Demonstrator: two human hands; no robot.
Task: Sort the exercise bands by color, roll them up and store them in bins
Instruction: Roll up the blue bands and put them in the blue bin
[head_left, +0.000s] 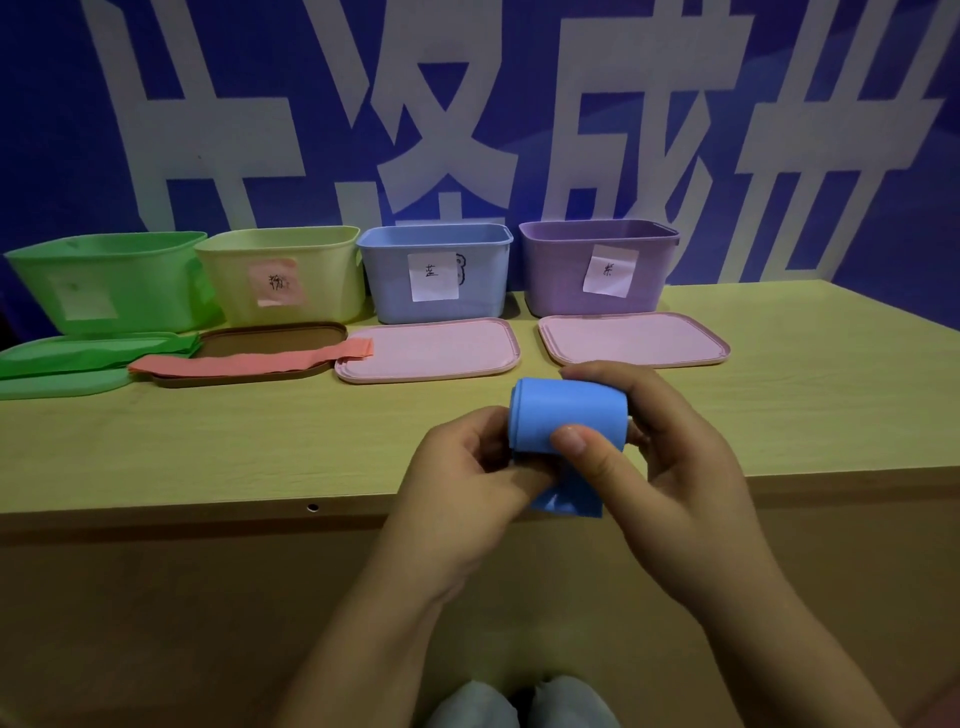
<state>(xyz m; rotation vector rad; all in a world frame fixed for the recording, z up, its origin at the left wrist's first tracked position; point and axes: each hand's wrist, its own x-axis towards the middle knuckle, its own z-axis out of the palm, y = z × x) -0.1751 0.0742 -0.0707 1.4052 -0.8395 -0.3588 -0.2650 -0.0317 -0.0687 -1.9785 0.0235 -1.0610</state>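
1. I see both hands raised over the near edge of the surface (779, 364), clamped on a blue band (566, 415) rolled almost fully; a short tail hangs below the roll.
2. My left hand (467, 467) pinches the roll's left end; my right hand (660, 447) wraps it, thumb pressed on the front.
3. Four open bins stand at the back: green bin (114, 280), yellow bin (285, 275), blue bin (436, 270), purple bin (597, 265).
4. A pink band (249, 359) lies flat across a brown lid (270, 338); a green band (98, 353) lies on a green lid (62, 387).
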